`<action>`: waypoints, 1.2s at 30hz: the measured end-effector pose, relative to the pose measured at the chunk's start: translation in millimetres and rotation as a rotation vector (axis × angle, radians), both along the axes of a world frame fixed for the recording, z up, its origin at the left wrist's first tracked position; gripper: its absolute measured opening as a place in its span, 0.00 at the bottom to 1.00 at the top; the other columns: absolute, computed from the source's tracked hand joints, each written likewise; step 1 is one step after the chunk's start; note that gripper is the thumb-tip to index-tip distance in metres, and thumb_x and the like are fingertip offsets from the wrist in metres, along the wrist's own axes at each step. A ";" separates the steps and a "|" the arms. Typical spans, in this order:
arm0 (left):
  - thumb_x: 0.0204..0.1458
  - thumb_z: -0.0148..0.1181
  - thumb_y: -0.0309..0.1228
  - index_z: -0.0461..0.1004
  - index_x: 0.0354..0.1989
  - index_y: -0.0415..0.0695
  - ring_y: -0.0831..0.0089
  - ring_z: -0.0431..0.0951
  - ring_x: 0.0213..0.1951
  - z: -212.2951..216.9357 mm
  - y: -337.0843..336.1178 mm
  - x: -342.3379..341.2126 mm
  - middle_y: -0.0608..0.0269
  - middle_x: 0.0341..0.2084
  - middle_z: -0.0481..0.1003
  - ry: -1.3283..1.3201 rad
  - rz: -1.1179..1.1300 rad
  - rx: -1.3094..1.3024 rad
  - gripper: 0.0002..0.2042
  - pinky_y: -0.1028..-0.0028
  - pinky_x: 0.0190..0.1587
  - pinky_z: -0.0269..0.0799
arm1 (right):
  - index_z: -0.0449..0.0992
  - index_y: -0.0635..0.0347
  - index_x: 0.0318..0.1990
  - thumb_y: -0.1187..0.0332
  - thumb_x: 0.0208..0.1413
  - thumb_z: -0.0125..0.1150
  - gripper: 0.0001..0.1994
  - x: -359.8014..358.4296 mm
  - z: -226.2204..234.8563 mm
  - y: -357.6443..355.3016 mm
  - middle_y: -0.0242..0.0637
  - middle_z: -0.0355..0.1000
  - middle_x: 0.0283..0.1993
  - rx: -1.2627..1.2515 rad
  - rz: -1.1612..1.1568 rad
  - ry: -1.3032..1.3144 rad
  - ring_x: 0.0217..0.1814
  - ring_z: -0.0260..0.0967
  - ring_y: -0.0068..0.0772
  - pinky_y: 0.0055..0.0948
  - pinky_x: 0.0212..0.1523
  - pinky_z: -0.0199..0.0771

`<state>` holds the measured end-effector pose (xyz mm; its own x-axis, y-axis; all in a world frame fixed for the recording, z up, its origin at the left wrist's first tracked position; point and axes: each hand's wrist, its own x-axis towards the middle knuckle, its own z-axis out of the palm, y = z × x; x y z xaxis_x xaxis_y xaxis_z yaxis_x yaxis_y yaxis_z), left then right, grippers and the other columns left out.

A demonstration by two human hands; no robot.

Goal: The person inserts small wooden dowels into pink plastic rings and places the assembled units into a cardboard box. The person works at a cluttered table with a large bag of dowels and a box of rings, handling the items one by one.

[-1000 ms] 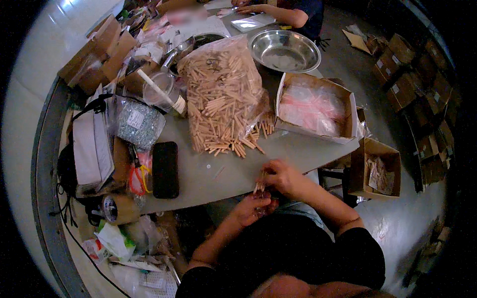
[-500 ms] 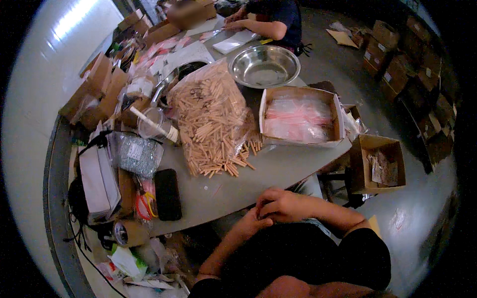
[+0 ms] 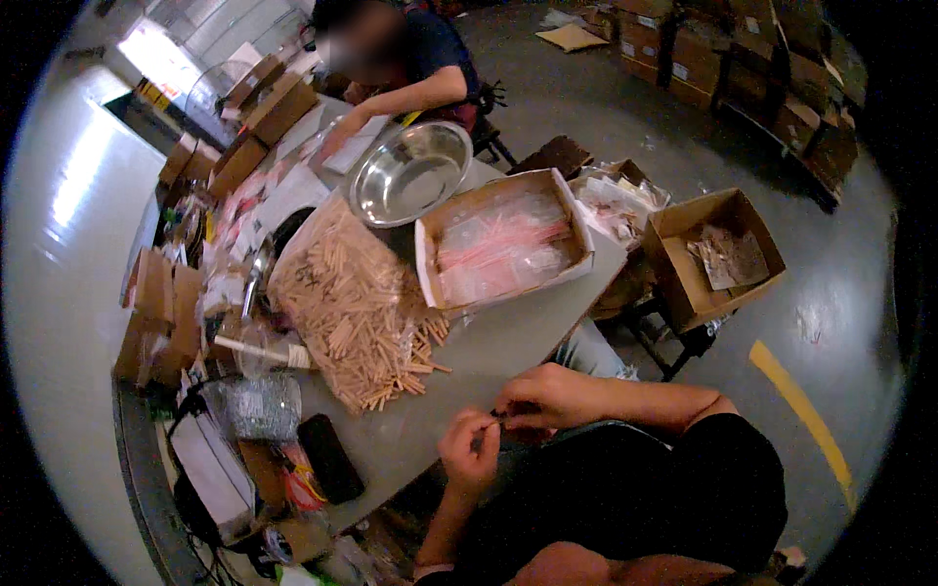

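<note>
Close to my body, just off the table's near edge, my left hand (image 3: 469, 447) and my right hand (image 3: 543, 395) meet with bent fingers. Both pinch at one spot, where something small and dark shows between the fingertips; it is too small to name. Beyond them on the table lies a clear plastic bag (image 3: 337, 256) spilling many short wooden sticks (image 3: 376, 337). To its right stands an open white-edged carton (image 3: 426, 262) of clear packets with pink parts. A shiny metal basin (image 3: 410, 176) sits behind the carton.
At the left are a black phone-like slab (image 3: 329, 457), a bag of small glittering pieces (image 3: 262, 405) and a stack of white papers (image 3: 208, 459). An open cardboard box (image 3: 674, 278) with scraps stands right of the table. Across the table another person (image 3: 430, 83) works.
My view has turned, so the table things sit lower and further left. My left hand has come up beside the right, fingers now pinching. The other person's arm reaches further over the table.
</note>
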<state>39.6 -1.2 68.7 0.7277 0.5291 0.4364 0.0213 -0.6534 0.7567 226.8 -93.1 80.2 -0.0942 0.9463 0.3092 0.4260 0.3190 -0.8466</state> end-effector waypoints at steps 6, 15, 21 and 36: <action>0.50 0.59 0.25 0.70 0.30 0.38 0.69 0.72 0.28 -3.1 -6.3 13.3 0.55 0.29 0.72 0.048 -0.114 -0.108 0.05 0.74 0.31 0.72 | 0.72 0.60 0.34 0.65 0.53 0.58 0.08 6.7 -13.3 -12.6 0.43 0.70 0.33 0.138 0.009 -0.049 0.37 0.68 0.51 0.43 0.37 0.70; 0.51 0.58 0.25 0.71 0.33 0.38 0.68 0.72 0.33 18.1 -7.4 57.5 0.55 0.30 0.73 0.111 -0.123 -0.231 0.05 0.74 0.37 0.69 | 0.71 0.59 0.32 0.65 0.50 0.58 0.08 57.0 -10.7 -54.7 0.44 0.70 0.35 0.097 -0.239 -0.095 0.40 0.67 0.52 0.44 0.41 0.70; 0.50 0.59 0.29 0.75 0.35 0.38 0.59 0.74 0.37 55.2 48.2 101.6 0.53 0.33 0.74 0.204 -0.038 0.164 0.08 0.67 0.40 0.70 | 0.70 0.61 0.31 0.69 0.47 0.64 0.08 146.5 2.3 -135.4 0.42 0.67 0.32 -0.240 -1.190 -0.500 0.36 0.67 0.48 0.40 0.37 0.68; 0.43 0.59 0.29 0.76 0.28 0.38 0.50 0.75 0.37 22.8 167.1 227.3 0.47 0.31 0.76 0.586 -0.061 0.587 0.07 0.58 0.40 0.71 | 0.70 0.58 0.47 0.62 0.49 0.65 0.19 122.5 -24.0 -119.9 0.47 0.68 0.46 -0.265 -1.105 -0.307 0.45 0.68 0.55 0.44 0.44 0.71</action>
<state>266.9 165.8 91.5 0.9430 0.2861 0.1703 0.2578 -0.9511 0.1701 349.3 -213.0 56.2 0.7814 0.5920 0.1974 0.5585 -0.5222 -0.6445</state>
